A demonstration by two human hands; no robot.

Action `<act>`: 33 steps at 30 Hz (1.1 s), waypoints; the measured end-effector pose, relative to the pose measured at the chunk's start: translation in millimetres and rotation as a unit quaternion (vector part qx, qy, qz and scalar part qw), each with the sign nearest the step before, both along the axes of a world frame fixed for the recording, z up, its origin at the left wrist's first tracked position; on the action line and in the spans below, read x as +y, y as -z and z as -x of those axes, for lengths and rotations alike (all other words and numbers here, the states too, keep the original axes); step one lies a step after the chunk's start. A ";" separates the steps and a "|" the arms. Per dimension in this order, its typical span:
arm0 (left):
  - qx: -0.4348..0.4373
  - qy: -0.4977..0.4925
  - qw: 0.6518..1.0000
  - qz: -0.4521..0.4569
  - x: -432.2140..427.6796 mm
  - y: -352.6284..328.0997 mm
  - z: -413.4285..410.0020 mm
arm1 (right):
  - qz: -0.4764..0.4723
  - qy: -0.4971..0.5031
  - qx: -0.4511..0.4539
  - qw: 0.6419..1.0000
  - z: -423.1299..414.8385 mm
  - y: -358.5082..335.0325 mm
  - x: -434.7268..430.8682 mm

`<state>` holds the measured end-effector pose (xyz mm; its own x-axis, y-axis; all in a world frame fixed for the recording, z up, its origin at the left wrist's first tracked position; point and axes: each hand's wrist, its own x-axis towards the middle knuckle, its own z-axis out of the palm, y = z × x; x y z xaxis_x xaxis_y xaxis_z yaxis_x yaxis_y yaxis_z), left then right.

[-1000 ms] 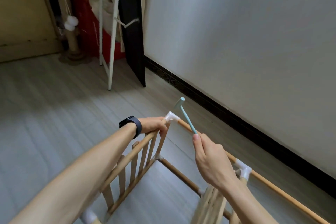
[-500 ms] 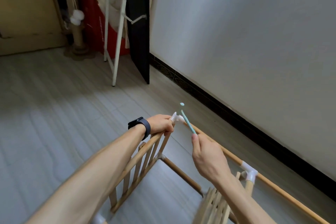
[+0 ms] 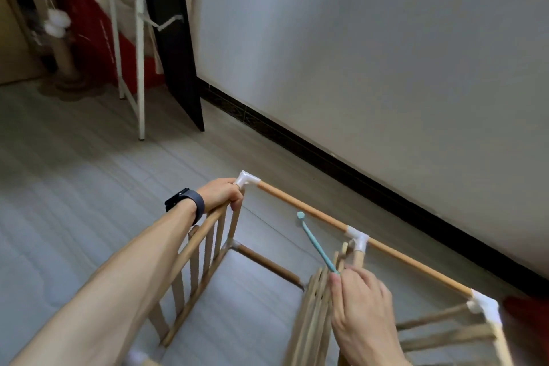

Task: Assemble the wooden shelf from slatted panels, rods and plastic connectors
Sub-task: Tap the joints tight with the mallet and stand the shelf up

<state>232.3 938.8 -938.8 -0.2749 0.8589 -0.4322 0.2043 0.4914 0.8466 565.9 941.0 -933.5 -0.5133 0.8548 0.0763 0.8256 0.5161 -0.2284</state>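
Left grip (image 3: 221,194) curls round the top rail of the panel (image 3: 202,255), which stands on the floor (image 3: 89,187) — connector (image 3: 248,180) at its 1 o'clock. Right grip (image 3: 362,306), at 5 o'clock, pinches a teal hammer (image 3: 316,244), head near the rod (image 3: 300,206).

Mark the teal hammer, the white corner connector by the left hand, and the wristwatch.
teal hammer (image 3: 318,246), head view, middle of its handle.
white corner connector (image 3: 248,180), head view, on its elbow bend.
wristwatch (image 3: 185,202), head view, dark strap beside the case.
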 end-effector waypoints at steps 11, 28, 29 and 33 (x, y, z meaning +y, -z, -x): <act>0.009 -0.157 0.987 -0.023 0.6 9.9 -51.8 | 0.011 -0.032 0.000 0.999 -22.9 0.1 105.5; 0.336 -0.065 0.880 -0.330 -114.8 31.4 -184.3 | 0.132 0.020 0.255 0.958 -154.5 -21.1 -96.4; 0.362 -0.004 0.870 -0.335 -132.5 39.1 -193.3 | 0.132 0.009 0.251 0.959 -157.8 -16.8 -104.6; 0.481 0.131 0.822 -0.275 -159.9 66.3 -216.5 | 0.139 -0.031 0.248 0.958 -157.1 -5.2 -127.1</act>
